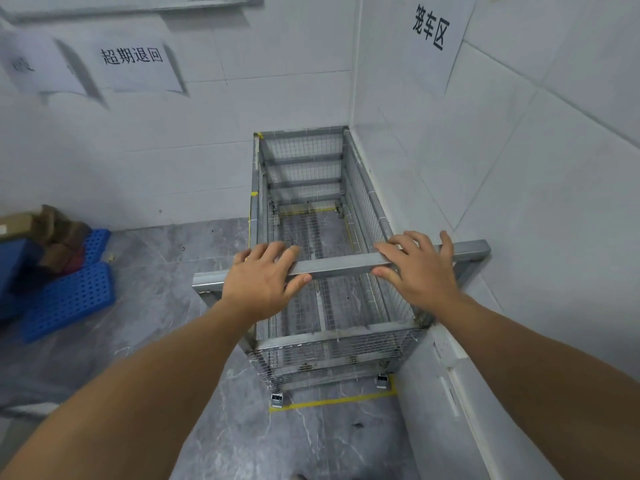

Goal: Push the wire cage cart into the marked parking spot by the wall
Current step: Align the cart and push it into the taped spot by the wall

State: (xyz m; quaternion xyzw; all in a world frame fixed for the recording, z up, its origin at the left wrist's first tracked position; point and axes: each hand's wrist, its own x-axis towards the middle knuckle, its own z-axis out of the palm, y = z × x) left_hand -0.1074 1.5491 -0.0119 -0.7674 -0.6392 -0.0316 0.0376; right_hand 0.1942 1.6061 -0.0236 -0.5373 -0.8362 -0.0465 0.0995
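The empty wire cage cart (360,336) of grey metal mesh stands in the corner, its long right side close along the right wall. Its far end is against the back wall. Its near wheels sit just inside a yellow tape line (332,401) on the floor, and more yellow tape shows through the mesh floor at the far end. My left hand (263,278) and my right hand (419,268) both lie on the cart's handle bar (339,265), fingers over the top and thumbs on the near side, in a loose hold.
A paper sign (431,27) hangs on the right wall above the cart, and other signs (131,57) hang on the back wall. Blue plastic pallets (69,292) with cardboard boxes (52,233) lie on the grey floor at the left. A white ledge (446,375) runs along the right wall.
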